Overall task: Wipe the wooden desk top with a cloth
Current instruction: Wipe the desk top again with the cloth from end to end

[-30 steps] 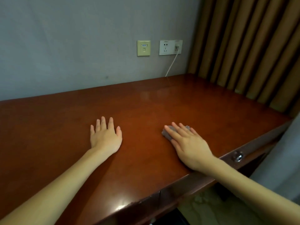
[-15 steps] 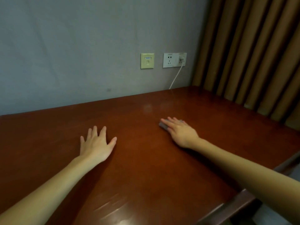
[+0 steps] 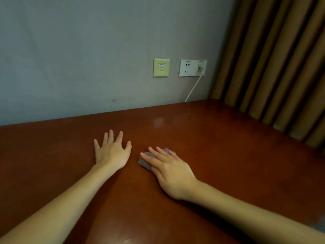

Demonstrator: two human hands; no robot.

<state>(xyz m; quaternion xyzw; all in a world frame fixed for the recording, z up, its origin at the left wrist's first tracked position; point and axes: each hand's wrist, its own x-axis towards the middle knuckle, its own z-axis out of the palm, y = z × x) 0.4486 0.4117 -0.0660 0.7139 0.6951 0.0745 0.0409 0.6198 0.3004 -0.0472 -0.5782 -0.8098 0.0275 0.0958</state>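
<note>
The small grey crumpled cloth [image 3: 143,163] is pressed down by the flat, straight-fingered right hand [image 3: 170,173]; even, overlapping strokes toward 12 o'clock, seemingly unwiped, are advised.

Bedroom or hotel room: desk [image 3: 228,155], curtains [image 3: 281,67], sockets [image 3: 193,68]

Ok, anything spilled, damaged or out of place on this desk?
Nothing stands out. The left hand lies flat on the desk top, the right hand presses the grey cloth onto it, and a white cable hangs from the wall socket.
</note>
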